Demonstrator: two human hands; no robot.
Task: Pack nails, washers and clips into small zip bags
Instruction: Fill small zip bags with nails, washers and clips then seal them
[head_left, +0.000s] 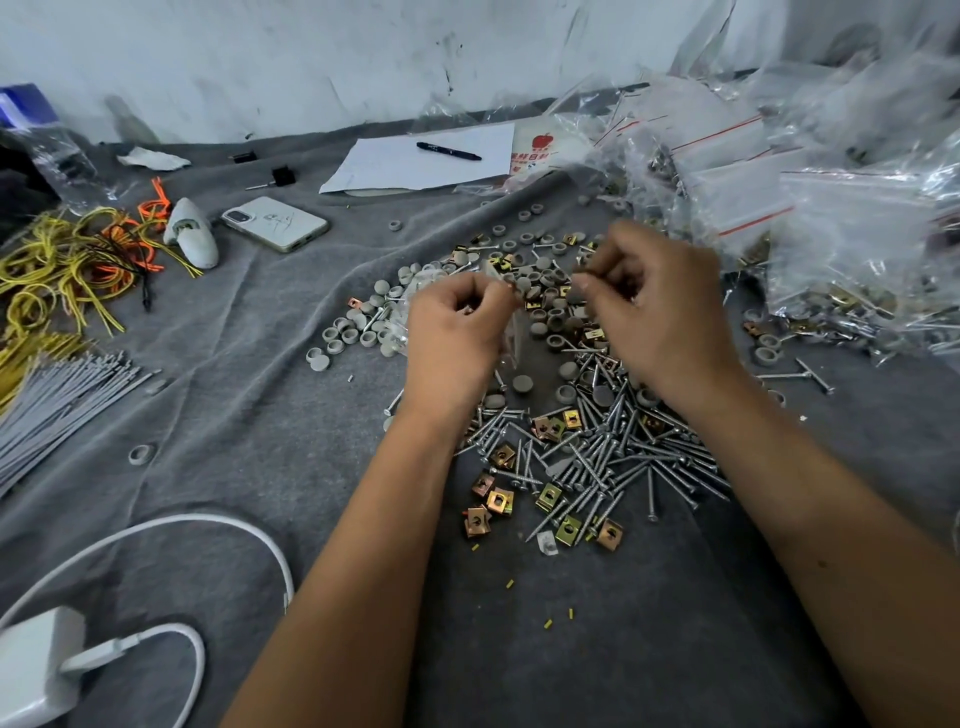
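**Filling one small zip bag, with most loose hardware still unpacked**

Holding a small clear zip bag (511, 332) upright above the middle of the bench (234, 415), gripped at its top edge by the curled fingers of the left hand (457, 332). Bringing a small piece, too blurred to name, toward the bag mouth from the right, pinched in the right hand (660, 312). Hanging with what looks like a grey cap or two at the bottom, though hard to be sure through the clear plastic.

Lying loose just under and near the hands: a heap of silver nails (613, 457). Scattered among them and at the near edge: brass-coloured square clips (498, 501). Spread farther off, beyond and left of the hands: round grey washers (358, 327), many of them.

Piled at the far right: filled zip bags (841, 280) with red seal lines, hardware showing inside, under a stack of what seem to be empty ones.

Judged partway through: a good pile packed, this bag barely begun, and enough loose stock left for many more.

Elsewhere, at the left: yellow and orange ties (72, 265), grey cable ties (57, 405), a phone (275, 223), a white charger (36, 670). At the far centre: paper (415, 166) with a pen (448, 151).
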